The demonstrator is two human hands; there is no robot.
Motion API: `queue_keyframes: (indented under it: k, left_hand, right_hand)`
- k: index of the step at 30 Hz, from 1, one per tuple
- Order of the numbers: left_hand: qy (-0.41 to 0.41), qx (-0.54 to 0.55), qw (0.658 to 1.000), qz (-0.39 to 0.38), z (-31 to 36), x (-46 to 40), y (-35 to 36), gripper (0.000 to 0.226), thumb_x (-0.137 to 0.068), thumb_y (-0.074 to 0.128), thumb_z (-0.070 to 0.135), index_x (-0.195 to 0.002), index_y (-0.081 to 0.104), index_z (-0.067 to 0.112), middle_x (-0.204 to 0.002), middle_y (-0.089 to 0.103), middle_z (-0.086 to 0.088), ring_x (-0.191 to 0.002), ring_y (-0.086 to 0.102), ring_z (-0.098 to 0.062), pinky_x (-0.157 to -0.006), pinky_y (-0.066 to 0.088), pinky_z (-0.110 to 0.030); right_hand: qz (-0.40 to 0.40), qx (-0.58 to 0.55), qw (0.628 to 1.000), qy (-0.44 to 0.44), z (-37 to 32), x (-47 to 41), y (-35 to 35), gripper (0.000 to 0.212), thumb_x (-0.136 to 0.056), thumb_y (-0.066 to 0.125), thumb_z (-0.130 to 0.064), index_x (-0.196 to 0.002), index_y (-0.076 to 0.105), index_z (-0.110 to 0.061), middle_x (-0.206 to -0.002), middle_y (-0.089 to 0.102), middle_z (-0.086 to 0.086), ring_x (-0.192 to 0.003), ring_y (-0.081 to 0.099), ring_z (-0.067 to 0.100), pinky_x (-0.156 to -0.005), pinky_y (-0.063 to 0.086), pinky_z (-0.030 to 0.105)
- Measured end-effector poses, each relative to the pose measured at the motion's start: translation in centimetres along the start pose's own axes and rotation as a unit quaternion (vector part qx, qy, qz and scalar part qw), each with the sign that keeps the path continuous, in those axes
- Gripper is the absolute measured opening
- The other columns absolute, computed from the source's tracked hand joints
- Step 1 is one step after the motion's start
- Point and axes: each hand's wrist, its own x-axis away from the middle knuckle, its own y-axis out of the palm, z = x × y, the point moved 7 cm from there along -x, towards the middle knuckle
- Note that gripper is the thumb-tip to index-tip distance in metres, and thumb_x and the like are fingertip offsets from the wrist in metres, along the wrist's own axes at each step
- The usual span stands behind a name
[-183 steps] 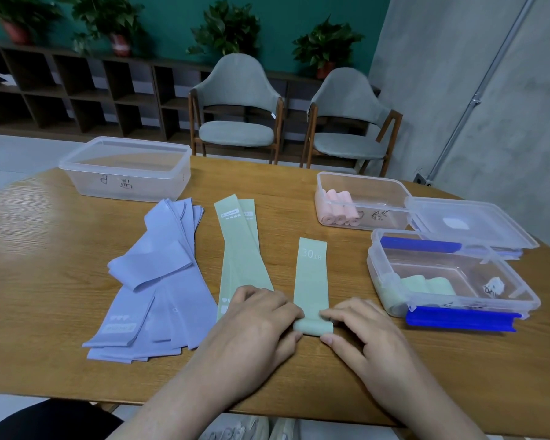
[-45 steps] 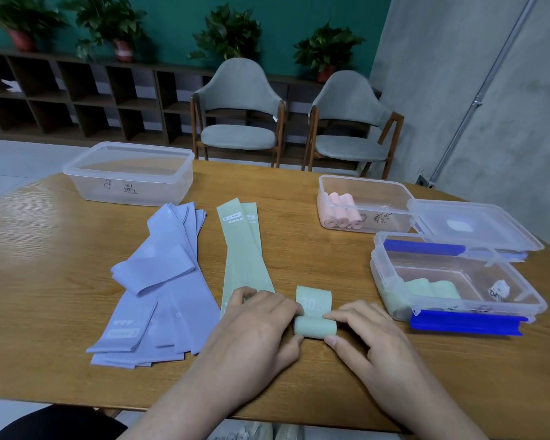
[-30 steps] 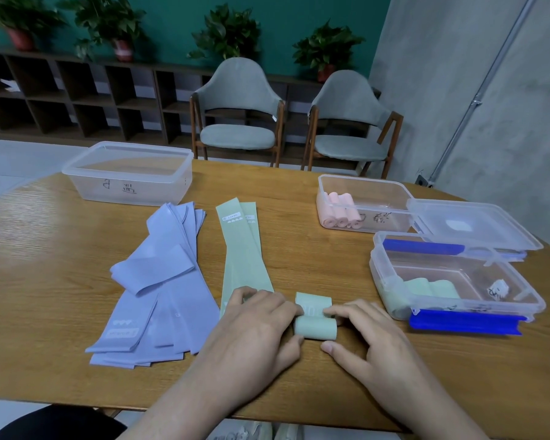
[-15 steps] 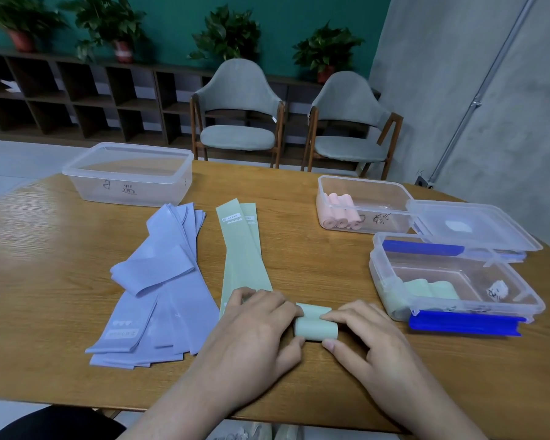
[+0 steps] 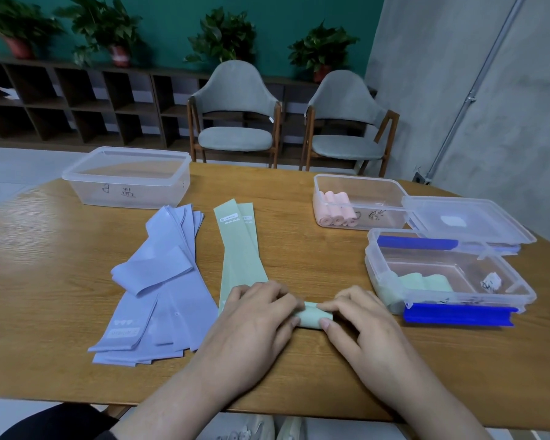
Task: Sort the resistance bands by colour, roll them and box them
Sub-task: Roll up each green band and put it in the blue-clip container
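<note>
A green band, rolled into a tight cylinder [image 5: 311, 318], lies on the wooden table [image 5: 299, 249] near its front edge. My left hand [image 5: 254, 325] pinches its left end and my right hand [image 5: 359, 322] pinches its right end. Two flat green bands [image 5: 240, 249] lie just left of my left hand, and a pile of flat lilac bands [image 5: 159, 281] lies further left. The box with blue clips [image 5: 442, 274] at the right holds rolled green bands [image 5: 419, 281]. Behind it, a clear box [image 5: 359, 201] holds three pink rolls [image 5: 335, 212].
An empty clear box [image 5: 127, 176] with handwriting stands at the back left. A loose clear lid [image 5: 464, 219] lies behind the clip box at the far right. Two grey chairs [image 5: 235, 115] stand beyond the table's far edge.
The flat green strip has been rolled up from the near end until no free tail shows. Both hands stayed at the roll's ends throughout.
</note>
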Motion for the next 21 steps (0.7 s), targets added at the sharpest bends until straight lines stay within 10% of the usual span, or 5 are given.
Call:
queue_keyframes:
  k: [15, 21]
  left_hand:
    - [-0.044, -0.166, 0.979, -0.110, 1.2, -3.6, 0.4, 0.027, -0.099, 0.047, 0.049, -0.117, 0.054, 0.030, -0.107, 0.051, 0.008, -0.108, 0.051, -0.019, -0.088, 0.040, -0.037]
    - [-0.030, -0.065, 0.993, -0.095, 1.5, -5.2, -0.3, 0.030, -0.098, 0.057, 0.038, -0.128, 0.054, 0.035, -0.117, 0.060, 0.014, -0.114, 0.057, -0.014, -0.091, 0.040, -0.029]
  right_hand:
    - [0.023, 0.029, 0.999, 0.009, -0.4, -1.0, 1.3, 0.046, -0.093, 0.066, -0.038, -0.138, 0.058, -0.029, -0.113, 0.051, -0.019, -0.107, 0.050, 0.007, -0.096, 0.046, 0.036]
    - [0.069, -0.003, 0.997, 0.046, -0.3, -1.5, 0.5, 0.032, -0.093, 0.060, -0.041, -0.123, 0.063, -0.032, -0.106, 0.058, -0.015, -0.100, 0.057, 0.013, -0.089, 0.049, 0.040]
